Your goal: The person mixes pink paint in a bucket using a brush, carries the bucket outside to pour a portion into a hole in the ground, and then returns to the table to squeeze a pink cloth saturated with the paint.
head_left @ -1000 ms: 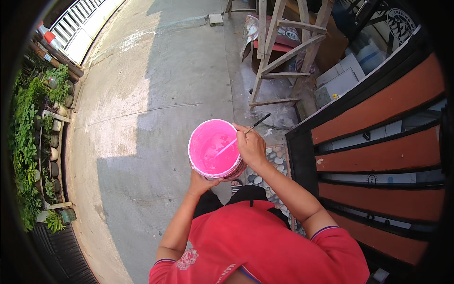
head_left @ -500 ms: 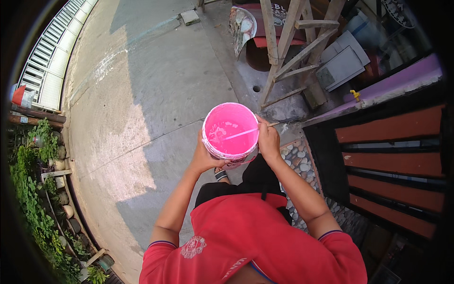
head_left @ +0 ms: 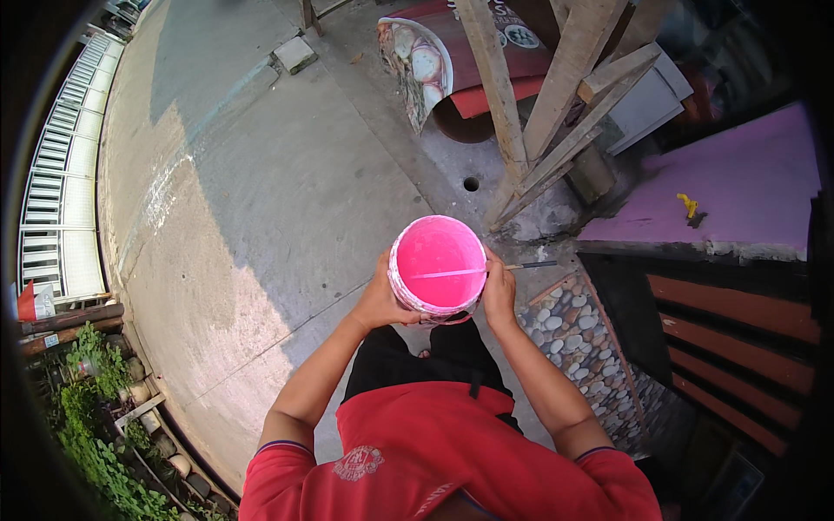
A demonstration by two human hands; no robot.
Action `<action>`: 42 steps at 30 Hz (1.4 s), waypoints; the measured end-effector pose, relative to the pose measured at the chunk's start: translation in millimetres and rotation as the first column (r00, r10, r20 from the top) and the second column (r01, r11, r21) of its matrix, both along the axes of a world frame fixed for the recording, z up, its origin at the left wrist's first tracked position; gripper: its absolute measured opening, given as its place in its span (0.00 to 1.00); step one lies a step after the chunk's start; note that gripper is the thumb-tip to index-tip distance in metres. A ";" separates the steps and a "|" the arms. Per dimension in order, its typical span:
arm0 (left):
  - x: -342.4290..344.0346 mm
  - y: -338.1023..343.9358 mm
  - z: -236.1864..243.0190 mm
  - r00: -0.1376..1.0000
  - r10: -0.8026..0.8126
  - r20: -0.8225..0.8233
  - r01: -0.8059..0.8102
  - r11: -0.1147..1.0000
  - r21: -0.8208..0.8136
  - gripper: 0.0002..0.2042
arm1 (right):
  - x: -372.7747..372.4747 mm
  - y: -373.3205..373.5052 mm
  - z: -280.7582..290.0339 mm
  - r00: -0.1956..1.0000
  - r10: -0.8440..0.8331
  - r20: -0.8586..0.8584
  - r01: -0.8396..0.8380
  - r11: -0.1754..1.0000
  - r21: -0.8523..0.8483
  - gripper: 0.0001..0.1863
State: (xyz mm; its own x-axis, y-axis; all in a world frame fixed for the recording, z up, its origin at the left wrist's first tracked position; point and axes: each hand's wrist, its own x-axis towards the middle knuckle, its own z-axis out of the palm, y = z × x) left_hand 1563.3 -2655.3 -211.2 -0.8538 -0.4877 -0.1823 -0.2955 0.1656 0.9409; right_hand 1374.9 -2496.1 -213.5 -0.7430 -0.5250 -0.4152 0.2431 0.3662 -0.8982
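Note:
A round bucket (head_left: 410,300) with pink paint inside and a paint-crusted rim is held in front of my body, tilted so that I see into it. My left hand (head_left: 380,297) is wrapped round its left side and underside. My right hand (head_left: 499,293) closes on the right side of the rim, with a thin stick (head_left: 532,264) under the fingers. A pale, pink-coated length lies across the bucket's mouth and seems to be the same stick. Its outer part sticks out to the right, dark toward the end; I cannot tell whether it is a brush.
Ahead right stand crossed wooden posts (head_left: 491,87) by a red printed banner (head_left: 486,52). A purple wall (head_left: 738,182) with a yellow tap (head_left: 687,206) and a black-and-brown slatted panel (head_left: 738,308) are at right. Pebbled paving (head_left: 573,334) lies below. Plants (head_left: 87,425) and a white fence (head_left: 65,191) line the left.
The view has shifted: the posts, banner and purple wall look nearer. In the picture the bucket sits slightly lower and further right. Both hands keep their hold, and more of the stick shows.

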 end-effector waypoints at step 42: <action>-292.5 -335.8 -522.4 0.696 -0.659 0.285 0.710 0.690 -0.140 0.60 | -121.7 -256.4 -577.6 0.505 -0.775 0.380 0.827 0.560 0.043 0.26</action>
State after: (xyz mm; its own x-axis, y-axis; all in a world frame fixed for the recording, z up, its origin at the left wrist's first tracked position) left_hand 1270.8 -2991.1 -733.6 -0.9217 0.1713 -0.3479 -0.1862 0.5914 0.7846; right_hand 1253.2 -2752.5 -791.0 -0.7075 0.1598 -0.6884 0.6467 -0.2464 -0.7218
